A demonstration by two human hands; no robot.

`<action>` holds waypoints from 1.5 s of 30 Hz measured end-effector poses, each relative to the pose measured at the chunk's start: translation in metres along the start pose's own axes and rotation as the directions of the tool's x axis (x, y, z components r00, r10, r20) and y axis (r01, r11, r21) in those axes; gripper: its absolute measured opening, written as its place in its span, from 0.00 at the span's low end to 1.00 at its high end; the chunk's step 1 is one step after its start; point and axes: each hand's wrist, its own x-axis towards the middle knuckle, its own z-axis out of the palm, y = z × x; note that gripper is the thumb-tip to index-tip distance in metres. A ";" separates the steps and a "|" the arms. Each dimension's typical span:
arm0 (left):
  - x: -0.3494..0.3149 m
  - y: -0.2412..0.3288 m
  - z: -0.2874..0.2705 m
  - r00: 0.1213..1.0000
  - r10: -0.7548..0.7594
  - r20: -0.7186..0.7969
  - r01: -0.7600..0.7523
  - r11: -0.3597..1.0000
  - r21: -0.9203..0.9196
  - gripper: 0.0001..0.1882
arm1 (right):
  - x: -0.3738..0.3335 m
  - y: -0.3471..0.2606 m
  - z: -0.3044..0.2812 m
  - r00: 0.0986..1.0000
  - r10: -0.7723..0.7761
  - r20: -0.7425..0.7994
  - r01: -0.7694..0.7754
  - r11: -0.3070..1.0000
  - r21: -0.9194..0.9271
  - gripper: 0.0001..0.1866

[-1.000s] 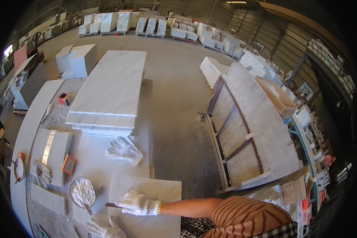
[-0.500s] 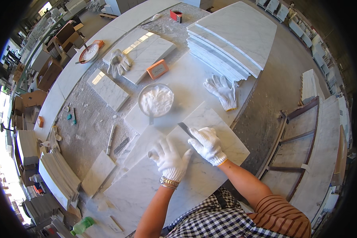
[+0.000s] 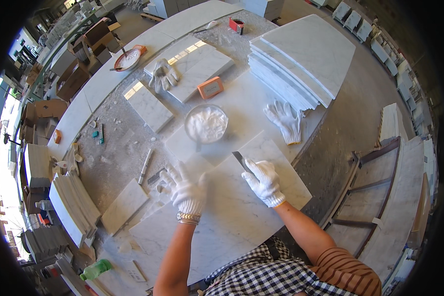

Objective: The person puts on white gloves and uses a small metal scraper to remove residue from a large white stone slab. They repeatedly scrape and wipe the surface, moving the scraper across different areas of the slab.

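Observation:
My right hand [image 3: 264, 183], in a white knit glove, is closed around a thin dark putty knife [image 3: 239, 159], its blade pointing up and left. It is over the right part of a large grey-veined marble slab [image 3: 251, 217]. My left hand [image 3: 187, 191], gloved too, hovers empty with fingers spread near the slab's left edge; it is slightly blurred. Beyond the hands stands a round bowl [image 3: 186, 130] of white paste [image 3: 207, 123]. Partly behind my left fingers lies another flat metal blade [image 3: 155, 178], beside a white marker pen [image 3: 145, 166].
A stack of marble slabs [image 3: 306, 59] stands at the far right, with a loose glove [image 3: 284, 122] before it. An orange box [image 3: 210, 88] and another glove [image 3: 164, 75] rest by polished pieces. More tiles [image 3: 74, 202] and a green bottle [image 3: 96, 269] are at left.
My left hand has moved left, away from the right one, with its fingers spreading. The right hand still holds the putty knife. The whole view has shifted a little.

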 end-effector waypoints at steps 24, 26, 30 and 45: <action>-0.022 -0.029 0.005 0.992 0.080 -0.097 -0.090 0.991 -0.104 0.39 | 0.105 0.022 0.025 0.896 0.067 0.440 0.107 0.927 -0.359 0.14; -0.022 -0.030 0.006 0.991 0.085 -0.107 -0.097 0.989 -0.113 0.39 | 0.101 0.016 0.014 0.921 -0.012 0.389 0.134 0.948 -0.288 0.15; -0.022 -0.029 0.008 0.988 0.086 -0.127 -0.099 0.990 -0.096 0.39 | 0.078 -0.003 -0.008 0.929 -0.131 0.347 0.200 0.965 -0.172 0.20; -0.050 0.033 0.017 0.696 0.679 0.232 -0.687 0.724 -0.058 0.44 | 0.035 -0.015 -0.043 0.965 -0.058 0.255 0.104 0.980 -0.168 0.21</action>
